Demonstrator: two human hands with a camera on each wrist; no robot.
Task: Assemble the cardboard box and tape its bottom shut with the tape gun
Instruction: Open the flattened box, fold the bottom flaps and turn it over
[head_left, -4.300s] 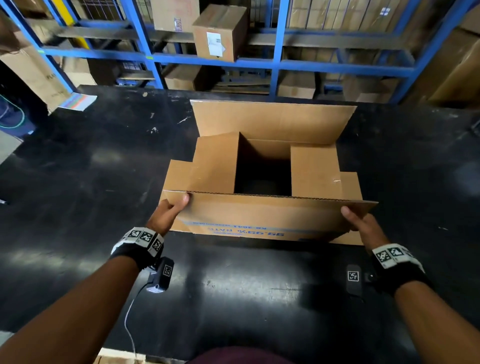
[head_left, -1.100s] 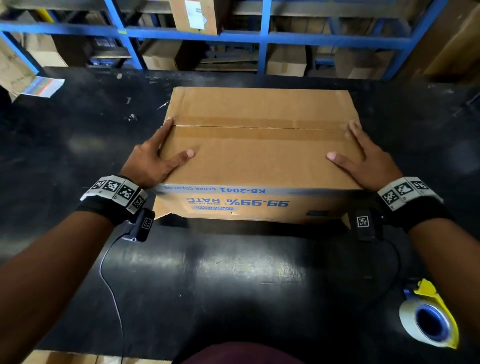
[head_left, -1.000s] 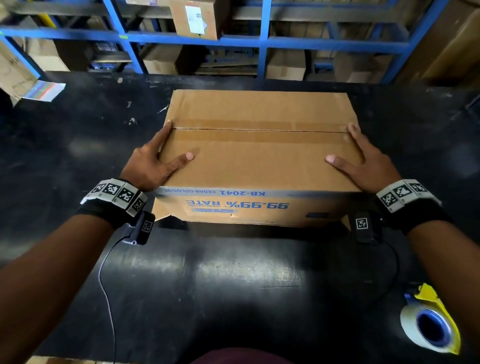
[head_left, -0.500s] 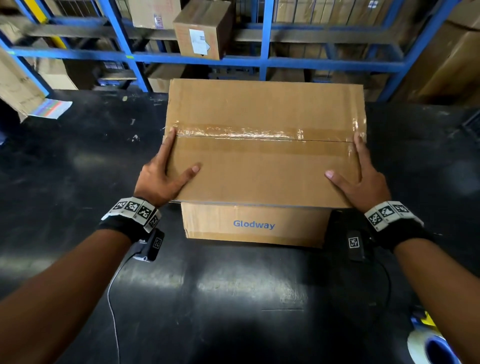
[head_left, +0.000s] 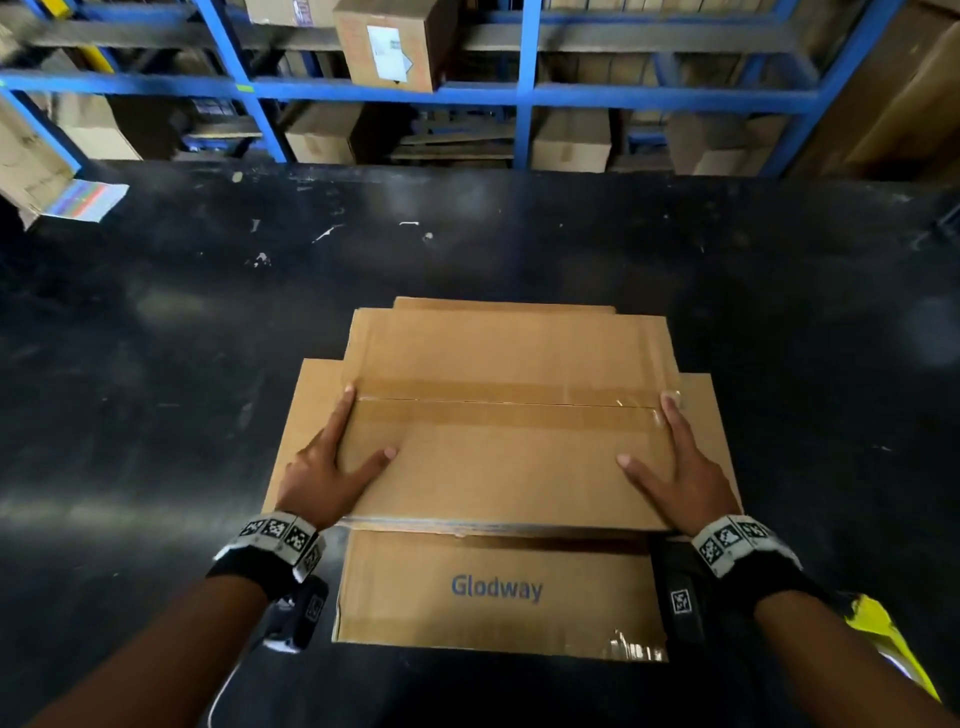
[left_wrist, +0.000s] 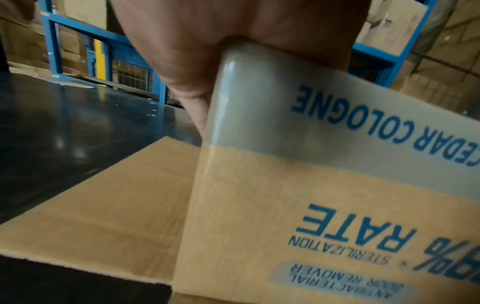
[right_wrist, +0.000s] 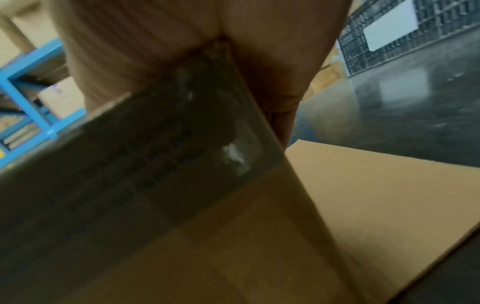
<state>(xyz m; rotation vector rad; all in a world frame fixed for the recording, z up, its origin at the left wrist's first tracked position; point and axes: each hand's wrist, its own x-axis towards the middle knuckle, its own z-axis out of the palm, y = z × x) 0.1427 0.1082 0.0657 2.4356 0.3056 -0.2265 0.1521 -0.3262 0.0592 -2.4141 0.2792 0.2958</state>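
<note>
The cardboard box (head_left: 509, 467) stands on the black table (head_left: 156, 364) with a closed face up. A strip of clear tape (head_left: 509, 400) runs along that face's centre seam. Its other flaps splay flat on the table, the near one printed "Glodway" (head_left: 493, 592). My left hand (head_left: 343, 452) lies on the box's left top edge, fingers straight, thumb on the top face. My right hand (head_left: 675, 457) mirrors it on the right edge. The left wrist view shows my left hand's palm (left_wrist: 207, 41) straddling a box corner (left_wrist: 311, 205). The right wrist view shows my right hand's palm (right_wrist: 182, 41) on the opposite corner (right_wrist: 182, 205). The yellow tape gun (head_left: 883, 634) lies at the lower right, mostly hidden by my right arm.
Blue shelving (head_left: 524, 93) with several cardboard boxes runs along the table's far side. A flattened carton with a coloured sheet (head_left: 83, 200) leans at the far left. Bare black table surrounds the box.
The near flap was folded shut. The box, raised half a second ago, has since come down towards me onto the table, its flaps now spread flat. Both hands keep their places on its edges.
</note>
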